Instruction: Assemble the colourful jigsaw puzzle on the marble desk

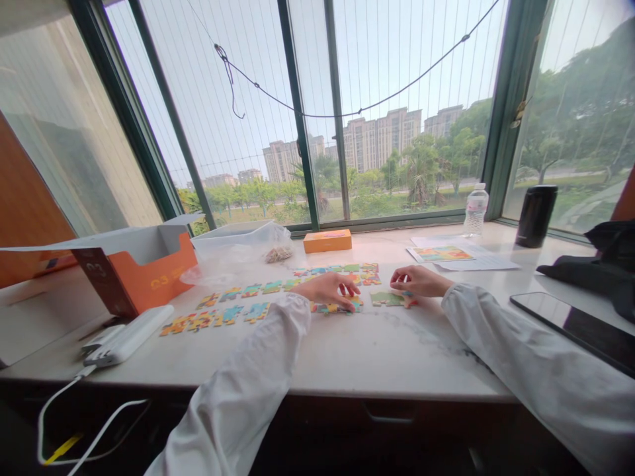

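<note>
My left hand [329, 291] rests low over a short strip of jigsaw puzzle pieces [325, 309], its fingers curved and apart, with fingertips at the pieces. Facing it, my right hand [421, 281] hovers by a green puzzle strip [384, 299] with a red part at its right end. The right fingers are bent, with a gap by the thumb, and I see nothing held in them. A gap of table separates the two strips. Behind my hands runs another row of joined puzzle pieces [370, 269]. To the left, more puzzle pieces [198, 322] lie in rows, partly hidden by my left sleeve.
At the left stand an orange open box [159, 274] and a white power bank with cable [131, 337]. Plastic bags [238, 248] and a small orange box [327, 241] sit behind. Rightward are a picture sheet [441, 254], bottle [476, 210], black tumbler [536, 215] and tablet [570, 324].
</note>
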Demonstrator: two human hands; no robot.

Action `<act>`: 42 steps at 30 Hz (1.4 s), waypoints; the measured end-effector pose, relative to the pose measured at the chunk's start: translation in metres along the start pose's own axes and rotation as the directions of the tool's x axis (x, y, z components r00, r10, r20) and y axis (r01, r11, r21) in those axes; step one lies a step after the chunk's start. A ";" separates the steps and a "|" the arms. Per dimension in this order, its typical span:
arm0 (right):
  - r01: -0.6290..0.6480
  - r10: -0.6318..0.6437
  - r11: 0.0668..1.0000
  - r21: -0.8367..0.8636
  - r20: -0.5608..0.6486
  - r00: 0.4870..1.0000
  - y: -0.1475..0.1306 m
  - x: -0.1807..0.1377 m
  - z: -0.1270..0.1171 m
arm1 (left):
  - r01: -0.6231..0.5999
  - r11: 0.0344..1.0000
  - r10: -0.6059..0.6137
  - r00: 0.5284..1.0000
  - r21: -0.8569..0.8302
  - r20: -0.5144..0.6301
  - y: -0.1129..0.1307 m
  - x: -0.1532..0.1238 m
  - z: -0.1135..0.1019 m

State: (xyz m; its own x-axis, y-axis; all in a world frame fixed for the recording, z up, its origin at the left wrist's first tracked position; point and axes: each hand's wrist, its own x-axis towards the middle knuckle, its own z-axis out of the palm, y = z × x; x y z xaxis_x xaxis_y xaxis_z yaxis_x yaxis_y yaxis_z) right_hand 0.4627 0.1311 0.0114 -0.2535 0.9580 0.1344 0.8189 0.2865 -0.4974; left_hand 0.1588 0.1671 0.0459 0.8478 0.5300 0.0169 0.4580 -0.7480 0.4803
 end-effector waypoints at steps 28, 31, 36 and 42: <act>0.233 -0.252 0.965 -0.120 -0.173 0.952 -0.075 0.057 0.047 | 0.815 0.576 -0.655 0.509 0.068 -0.559 -0.089 -0.032 -0.022; 0.188 -0.209 0.971 -0.151 -0.145 0.967 -0.106 0.099 0.068 | 0.810 0.584 -0.658 0.513 0.056 -0.551 -0.093 -0.033 -0.021; 0.063 -0.090 0.983 -0.174 -0.152 0.984 -0.145 0.158 0.108 | 0.810 0.586 -0.669 0.496 0.018 -0.554 -0.099 -0.033 -0.020; -0.066 0.036 0.985 -0.159 -0.183 0.982 -0.166 0.194 0.144 | 0.823 0.565 -0.694 0.441 -0.051 -0.570 -0.106 -0.032 -0.019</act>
State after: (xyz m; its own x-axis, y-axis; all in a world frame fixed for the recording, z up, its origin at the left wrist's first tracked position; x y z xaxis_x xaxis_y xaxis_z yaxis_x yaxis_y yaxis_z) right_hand 0.2033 0.2669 -0.0028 -0.1254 0.9543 0.2711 0.9053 0.2218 -0.3622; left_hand 0.0777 0.2373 0.0111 -0.0965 0.9800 0.1742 0.9433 0.0342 0.3301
